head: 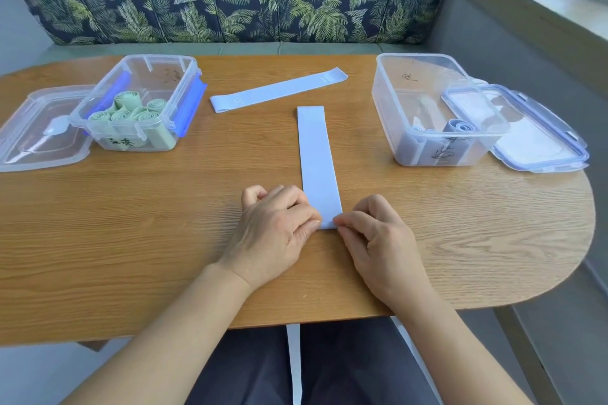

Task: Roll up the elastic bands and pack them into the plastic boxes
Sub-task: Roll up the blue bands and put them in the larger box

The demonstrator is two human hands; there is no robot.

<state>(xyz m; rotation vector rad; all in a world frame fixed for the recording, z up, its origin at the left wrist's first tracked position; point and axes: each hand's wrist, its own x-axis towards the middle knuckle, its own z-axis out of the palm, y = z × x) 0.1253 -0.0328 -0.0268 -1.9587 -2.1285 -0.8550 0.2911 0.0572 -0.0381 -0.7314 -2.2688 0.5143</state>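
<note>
Green rolls [128, 112] boxed and the far blue band [279, 89] lying flat, the near blue band [317, 158] is being pinched at its end by left hand [273, 233] and right hand [381, 240] for rolling.

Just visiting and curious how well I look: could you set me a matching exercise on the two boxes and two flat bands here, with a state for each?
Things:
1. clear plastic box with blue clips
2. clear plastic box on the right
3. flat pale blue elastic band in front
4. slanted pale blue elastic band farther back
States:
A. untouched
B. holds rolled green bands
C. pinched by left hand and right hand
D. holds rolled pale blue bands
Pairs: 1-B, 2-D, 3-C, 4-A
</note>
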